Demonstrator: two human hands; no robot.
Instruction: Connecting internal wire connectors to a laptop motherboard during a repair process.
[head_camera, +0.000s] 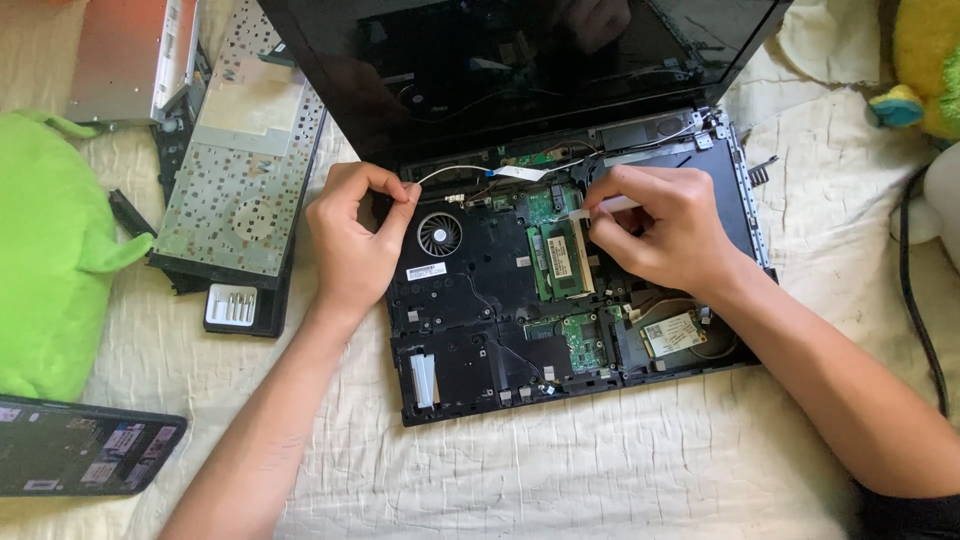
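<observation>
An opened black laptop base (470, 350) lies on a cream bedspread, its keyboard removed and its dark screen (520, 60) tilted back. Inside I see a round fan (439, 235), a green memory module (560, 258) and a small wireless card (673, 335). My left hand (355, 235) rests on the base's upper left edge, its fingertips pinching the end of a thin white cable (455, 170). My right hand (660, 230) hovers over the upper right of the board, its fingers pinching a flat white ribbon cable (612, 206).
The removed keyboard (240, 160) lies upside down to the left, beside a silver drive (130, 60) and a small grey part (231, 305). A green plush toy (50, 250) and a phone (80, 448) sit at far left. A black cord (915, 290) runs along the right.
</observation>
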